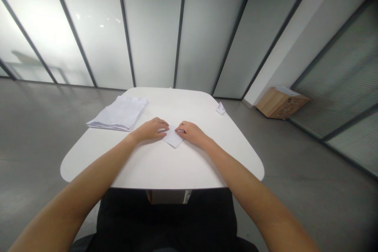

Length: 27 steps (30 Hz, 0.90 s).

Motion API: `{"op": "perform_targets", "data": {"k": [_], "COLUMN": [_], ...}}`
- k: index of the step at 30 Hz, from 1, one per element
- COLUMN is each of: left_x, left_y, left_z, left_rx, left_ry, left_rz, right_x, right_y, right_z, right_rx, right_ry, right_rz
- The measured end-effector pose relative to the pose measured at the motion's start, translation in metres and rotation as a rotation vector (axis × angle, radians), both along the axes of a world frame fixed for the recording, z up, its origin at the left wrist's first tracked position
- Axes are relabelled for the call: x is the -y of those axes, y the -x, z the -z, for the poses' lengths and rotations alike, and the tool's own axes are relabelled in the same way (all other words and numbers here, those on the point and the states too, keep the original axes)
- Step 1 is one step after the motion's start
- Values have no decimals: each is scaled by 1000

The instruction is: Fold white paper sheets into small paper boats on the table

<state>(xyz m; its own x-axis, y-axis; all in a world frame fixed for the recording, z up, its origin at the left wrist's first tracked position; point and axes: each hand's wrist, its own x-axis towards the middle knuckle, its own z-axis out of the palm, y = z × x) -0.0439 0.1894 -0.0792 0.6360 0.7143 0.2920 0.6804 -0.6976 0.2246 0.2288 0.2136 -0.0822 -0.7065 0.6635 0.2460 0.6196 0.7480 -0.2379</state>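
Observation:
A small piece of folded white paper (173,138) lies on the table between my hands, one corner pointing toward me. My left hand (154,129) is at its left edge, the thumb and bent fingers closed on the paper. On the opposite edge, my right hand (191,132) pinches the paper between thumb and fingers. The fingertips partly cover its far side, so the exact folds there cannot be made out.
The white table (174,171) has rounded corners. A stack of white paper sheets (119,112) lies at its left, and a small folded paper piece (220,108) stands near the right edge. A wooden cabinet (277,104) is on the floor beyond, by frosted glass panels (150,27).

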Motion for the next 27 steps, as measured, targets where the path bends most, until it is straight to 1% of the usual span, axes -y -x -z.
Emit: {"op": "perform_targets", "data": {"k": [5,8,12,15,17,22,27], "left_x": [6,8,5,2,1,-1,-4], "left_y": [-7,-9,-4,1,3,2,6], "left_z": [-4,-5,-4,-4,-4,-2,-2], "left_rx": [-27,-15,-5,-12,-19,-21,7], "left_ry": [5,24,77,136,160,176,108], "left_rz": [-4,-21,14,46,40,10,-24], "right_x": [-3,-7,-11,-11,-11,-11,-13], "right_y": [-3,-9,-18,-23,-24,-25,-21], "right_z": [-3,-5,-7,-9,-9,-7,-3], "right_rx": [-28,-54,-55,-46,-33,-16,-38], "right_ry": [10,55,148,195,213,191,138], "right_rz": [-77,-125,-171,-171,-172,-173,-135]}}
